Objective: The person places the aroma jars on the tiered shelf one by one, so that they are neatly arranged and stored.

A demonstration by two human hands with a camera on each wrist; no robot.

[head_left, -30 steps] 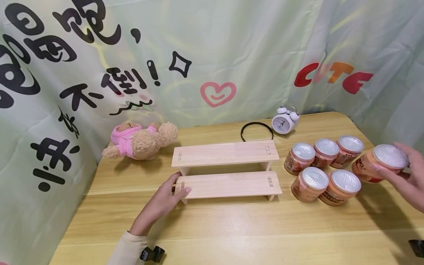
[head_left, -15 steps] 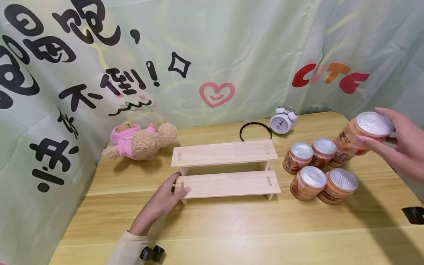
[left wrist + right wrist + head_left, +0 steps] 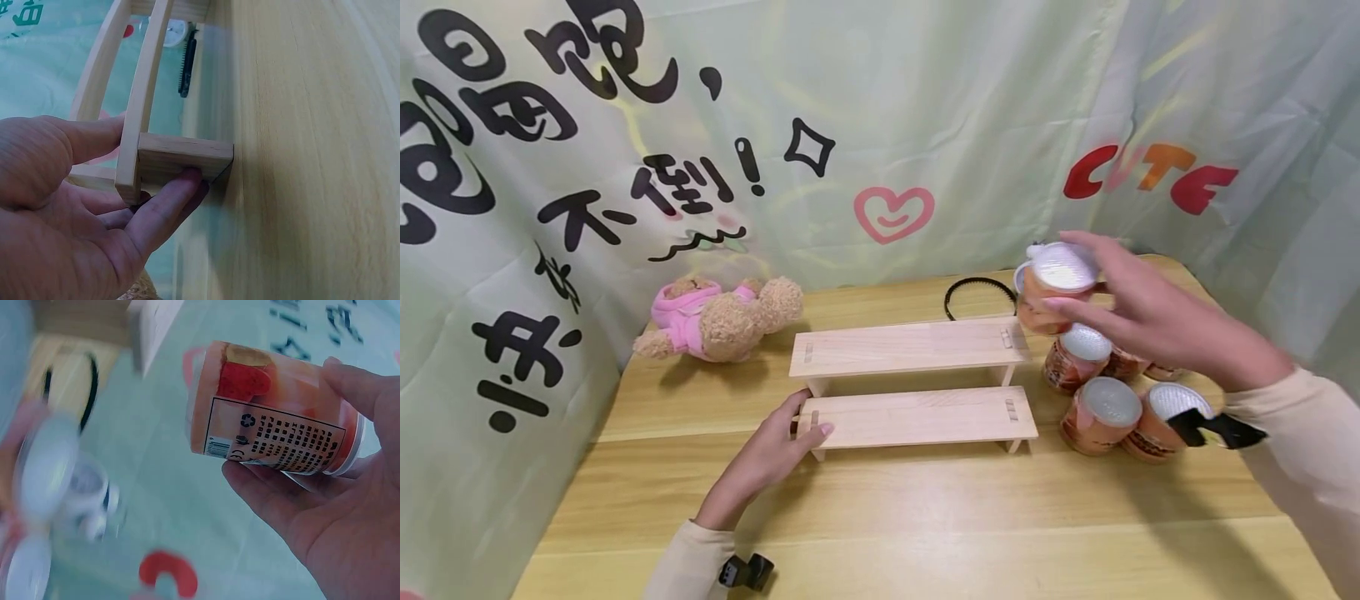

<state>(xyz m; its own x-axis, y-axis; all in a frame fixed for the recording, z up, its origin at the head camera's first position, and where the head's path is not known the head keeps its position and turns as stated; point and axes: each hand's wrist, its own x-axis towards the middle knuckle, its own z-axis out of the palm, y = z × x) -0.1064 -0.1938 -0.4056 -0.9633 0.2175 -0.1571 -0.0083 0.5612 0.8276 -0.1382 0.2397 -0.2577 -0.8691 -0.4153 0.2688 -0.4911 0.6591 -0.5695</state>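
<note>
In the head view my right hand (image 3: 1157,321) grips an orange-labelled can (image 3: 1055,287) with a silvery top. It is held upright in the air at the right end of the wooden two-step shelf (image 3: 917,417), partly in front of the white alarm clock (image 3: 1022,277). The right wrist view shows thumb and fingers on opposite sides of the can (image 3: 269,412), its printed label facing the camera. My left hand (image 3: 778,442) holds the left end of the shelf's lower step. Its thumb lies on the board and its fingers reach around the end leg (image 3: 184,150).
Several similar cans (image 3: 1101,417) stand grouped right of the shelf, some partly hidden by my right arm. A black headband (image 3: 951,292) lies behind the upper step. At the left back lies a teddy bear (image 3: 722,321) in pink. A printed curtain (image 3: 985,125) hangs behind the table (image 3: 880,533).
My right hand has lifted the can from the table's right side and carried it left over the other cans toward the shelf's right end. The left hand stays put.
</note>
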